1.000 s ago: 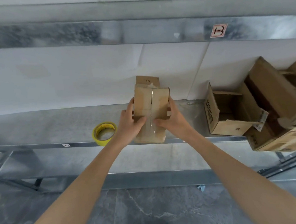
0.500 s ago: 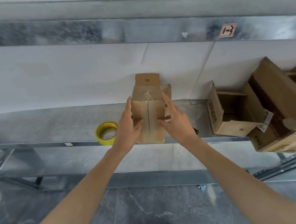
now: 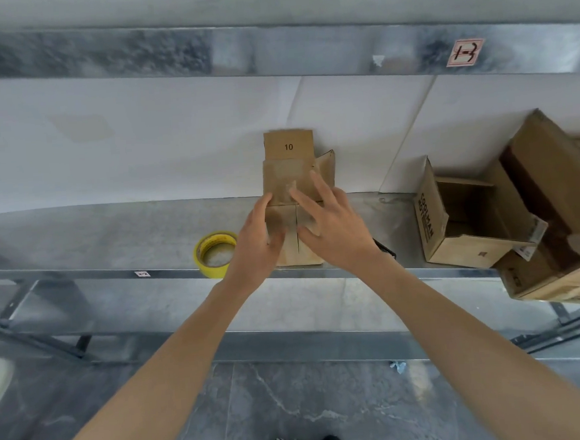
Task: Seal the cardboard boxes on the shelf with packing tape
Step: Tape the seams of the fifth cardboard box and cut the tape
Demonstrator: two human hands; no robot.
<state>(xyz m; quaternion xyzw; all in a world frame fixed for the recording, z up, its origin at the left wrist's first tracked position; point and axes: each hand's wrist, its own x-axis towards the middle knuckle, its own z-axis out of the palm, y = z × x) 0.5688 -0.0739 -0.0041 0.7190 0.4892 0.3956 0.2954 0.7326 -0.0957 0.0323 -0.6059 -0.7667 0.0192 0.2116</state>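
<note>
yellow roll of packing tape (image 3: 217,254) flat on grey metal shelf (image 3: 94,240) | left hand (image 3: 257,244) grips small brown cardboard box (image 3: 288,185) at shelf's front edge, fingers hidden behind it | right hand (image 3: 333,227) spread flat, pressing its flaps | dark thing (image 3: 385,249) behind right wrist, looks like a clip, too hidden to say | open printed brown carton (image 3: 454,239), bigger ones cut off by the right edge

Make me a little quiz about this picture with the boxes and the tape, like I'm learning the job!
1. Fill in: the yellow tape roll lies on the shelf to the ___ of the small box.
2. Which number is printed on the small box's raised flap? A 3, B 10, C 25.
3. True or false: the left hand grips the yellow tape roll.
Key: 1 left; 2 B; 3 false.
</note>
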